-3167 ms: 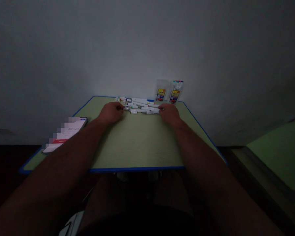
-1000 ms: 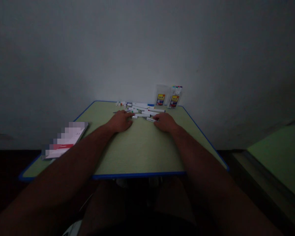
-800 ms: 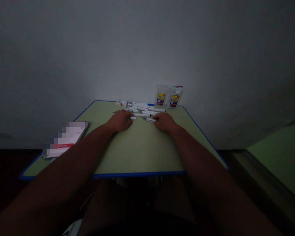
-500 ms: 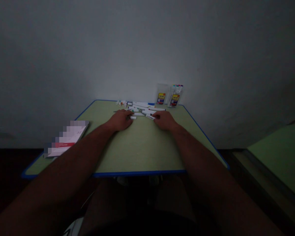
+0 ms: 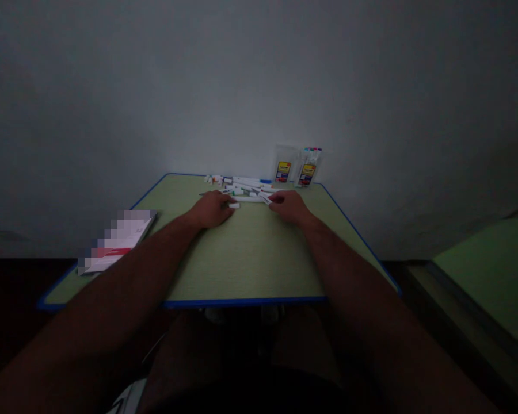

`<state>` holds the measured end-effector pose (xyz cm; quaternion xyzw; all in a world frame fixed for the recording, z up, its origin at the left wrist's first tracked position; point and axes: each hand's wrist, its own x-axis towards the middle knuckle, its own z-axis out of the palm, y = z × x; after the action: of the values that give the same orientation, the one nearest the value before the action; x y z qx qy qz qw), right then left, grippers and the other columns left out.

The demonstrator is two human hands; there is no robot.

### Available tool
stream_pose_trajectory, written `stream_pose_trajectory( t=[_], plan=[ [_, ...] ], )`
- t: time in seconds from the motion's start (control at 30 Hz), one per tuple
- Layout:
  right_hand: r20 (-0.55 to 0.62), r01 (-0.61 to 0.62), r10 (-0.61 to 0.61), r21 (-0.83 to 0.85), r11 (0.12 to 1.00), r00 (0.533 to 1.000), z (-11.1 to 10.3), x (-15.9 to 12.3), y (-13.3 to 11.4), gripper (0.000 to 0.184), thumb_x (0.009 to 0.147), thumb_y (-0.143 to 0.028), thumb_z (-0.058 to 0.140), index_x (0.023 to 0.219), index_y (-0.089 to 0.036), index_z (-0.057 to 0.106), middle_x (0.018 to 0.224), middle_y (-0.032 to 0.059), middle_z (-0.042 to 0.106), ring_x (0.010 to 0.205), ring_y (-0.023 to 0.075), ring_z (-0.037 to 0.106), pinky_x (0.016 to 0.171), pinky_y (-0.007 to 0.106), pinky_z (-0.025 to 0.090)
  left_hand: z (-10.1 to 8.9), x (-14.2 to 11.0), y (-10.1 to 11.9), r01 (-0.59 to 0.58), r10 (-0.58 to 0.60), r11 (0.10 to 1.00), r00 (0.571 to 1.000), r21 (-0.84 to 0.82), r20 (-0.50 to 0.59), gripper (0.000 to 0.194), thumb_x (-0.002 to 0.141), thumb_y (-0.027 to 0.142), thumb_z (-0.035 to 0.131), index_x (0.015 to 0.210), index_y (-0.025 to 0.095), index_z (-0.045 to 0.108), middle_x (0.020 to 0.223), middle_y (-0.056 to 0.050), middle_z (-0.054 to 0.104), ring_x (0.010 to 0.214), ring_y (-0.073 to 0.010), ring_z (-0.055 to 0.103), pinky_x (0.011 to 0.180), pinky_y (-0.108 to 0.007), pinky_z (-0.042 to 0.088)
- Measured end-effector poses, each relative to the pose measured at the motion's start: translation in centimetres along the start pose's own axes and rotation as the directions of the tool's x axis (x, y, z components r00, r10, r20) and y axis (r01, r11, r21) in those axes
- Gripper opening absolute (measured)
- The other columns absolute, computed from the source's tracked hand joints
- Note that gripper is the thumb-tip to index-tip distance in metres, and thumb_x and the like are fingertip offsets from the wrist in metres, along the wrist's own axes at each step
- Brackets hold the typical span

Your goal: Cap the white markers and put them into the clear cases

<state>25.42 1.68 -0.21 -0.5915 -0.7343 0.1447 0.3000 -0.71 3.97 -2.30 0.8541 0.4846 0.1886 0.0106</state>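
The thumb and fingers of the right hand (image 5: 292, 206) were pinched around a white marker (image 5: 265, 198), its grey end tilted up and to the left over other markers. The left hand (image 5: 213, 209) was curled, with a short white cap (image 5: 234, 205) held between thumb and fingers. Between and just beyond the hands lay a loose spread of white markers (image 5: 251, 199), some with coloured ends. Small white pieces (image 5: 218, 180) were clustered at its far left. Behind, to the right, two clear pouches (image 5: 284, 171) with yellow labels stood near the wall (image 5: 259, 86); the right-hand one held markers. A flat, partly blurred device (image 5: 127, 233) lay beside the left forearm on the pale green, blue-edged table (image 5: 250, 253).
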Motion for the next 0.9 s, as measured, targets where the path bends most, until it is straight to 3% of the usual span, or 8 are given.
stream_pose_trajectory(
  t=[0.4,0.7,0.9],
  plan=[
    [0.000,-0.026,0.026,0.103,0.994,1.000,0.14,0.04,-0.04,0.024,0.076,-0.011,0.068,0.098,-0.013,0.078,0.089,0.0071,0.077,0.079,0.0148,0.068,0.076,0.025,0.050,0.12,0.01,-0.07,-0.025,0.025,0.999,1.000,0.029,-0.009,0.043,0.085,0.042,0.053,0.114,0.018,0.075,0.102,-0.012,0.073,0.098,-0.0264,0.064,0.092,-0.040,0.048],
    [0.024,-0.024,0.021,0.122,0.992,0.999,0.19,-0.05,-0.05,0.024,0.076,-0.011,0.068,0.097,-0.015,0.079,0.087,0.0048,0.076,0.076,0.0141,0.068,0.074,0.025,0.050,0.17,0.16,-0.14,-0.035,0.035,0.999,0.999,-0.005,-0.010,0.034,0.083,0.039,0.053,0.097,0.018,0.075,0.101,-0.013,0.072,0.097,-0.0283,0.064,0.091,-0.043,0.049],
    [0.028,-0.010,0.007,0.117,0.993,1.000,0.05,-0.09,-0.08,0.024,0.076,-0.011,0.068,0.097,-0.014,0.079,0.087,0.0057,0.076,0.077,0.0143,0.068,0.074,0.025,0.049,-0.30,-0.01,0.46,0.070,-0.073,0.993,0.997,-0.096,-0.036,0.028,0.081,0.032,0.057,0.099,0.018,0.072,0.103,-0.012,0.072,0.095,-0.0262,0.065,0.087,-0.039,0.050]
  ],
)
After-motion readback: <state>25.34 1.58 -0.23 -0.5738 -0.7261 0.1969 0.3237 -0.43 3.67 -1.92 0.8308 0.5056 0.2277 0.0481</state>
